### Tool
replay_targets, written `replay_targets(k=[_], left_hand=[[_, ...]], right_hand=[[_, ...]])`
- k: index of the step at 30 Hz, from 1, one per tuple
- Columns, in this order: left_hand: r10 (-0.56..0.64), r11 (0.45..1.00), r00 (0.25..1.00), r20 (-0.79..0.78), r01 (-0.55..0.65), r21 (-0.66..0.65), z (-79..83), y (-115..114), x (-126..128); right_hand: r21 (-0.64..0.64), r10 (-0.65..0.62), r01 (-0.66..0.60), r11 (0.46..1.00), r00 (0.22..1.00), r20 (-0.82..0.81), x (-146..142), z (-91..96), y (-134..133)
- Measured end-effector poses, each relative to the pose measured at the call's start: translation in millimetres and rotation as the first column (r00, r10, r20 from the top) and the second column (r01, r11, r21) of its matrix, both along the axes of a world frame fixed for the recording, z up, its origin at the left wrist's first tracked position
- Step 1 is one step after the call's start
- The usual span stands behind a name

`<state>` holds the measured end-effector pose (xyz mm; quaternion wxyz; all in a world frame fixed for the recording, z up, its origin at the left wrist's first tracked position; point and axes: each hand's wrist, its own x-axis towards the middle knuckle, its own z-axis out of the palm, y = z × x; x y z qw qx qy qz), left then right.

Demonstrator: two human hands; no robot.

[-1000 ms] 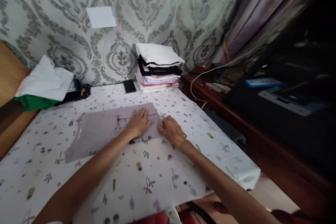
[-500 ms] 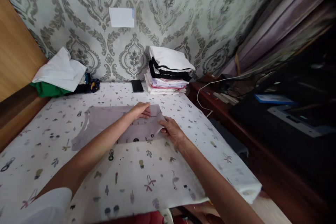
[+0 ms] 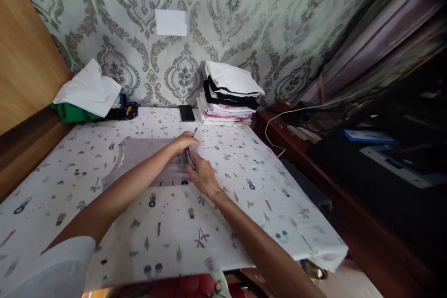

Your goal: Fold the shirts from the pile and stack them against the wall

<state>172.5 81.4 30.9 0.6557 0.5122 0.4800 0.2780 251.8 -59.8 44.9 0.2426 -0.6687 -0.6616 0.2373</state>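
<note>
A pale lilac garment [image 3: 146, 149], folded into a long strip, lies on the patterned white cloth. Its right end is raised and turned in toward the left, standing up as a fold between my hands. My left hand [image 3: 186, 141] is closed at the far side of that raised fold. At the near side, my right hand [image 3: 203, 176] grips the same fold with thumb and fingers. My left forearm hides part of the garment's middle and near left corner.
A stack of folded clothes [image 3: 228, 98] stands by the wall, with a black phone [image 3: 186, 113] beside it. Crumpled white and green clothes [image 3: 89, 91] are heaped at the back left. A white cable [image 3: 268, 125] runs along the dark red furniture [image 3: 335, 191] at the right.
My right hand has carried the garment's right end up and leftward, close to my left hand. My left hand has gone from lying flat on the garment to closing on the fold.
</note>
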Motion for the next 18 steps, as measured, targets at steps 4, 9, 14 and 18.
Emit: replay_targets(k=[4, 9, 14, 18], left_hand=[[0.055, 0.998, 0.998, 0.024, -0.056, 0.027, -1.3, 1, -31], [0.103, 0.995, 0.995, 0.005, -0.103, 0.007, -3.8, 0, -72], [0.136, 0.99, 0.99, 0.024, -0.137, 0.021, -7.4, -6, -90], [0.152, 0.986, 0.987, 0.053, -0.155, 0.056, -9.1, -9, -94]], right_hand=[[0.012, 0.056, -0.056, 0.998, 0.998, 0.038, -16, 5.9, -4], [-0.013, 0.14, -0.14, 0.99, 0.988, 0.07, -40, 7.1, -4], [-0.022, 0.192, -0.191, 0.981, 0.975, 0.11, -54, 5.6, -5], [-0.013, 0.206, -0.206, 0.978, 0.969, 0.136, -57, 4.2, -6]])
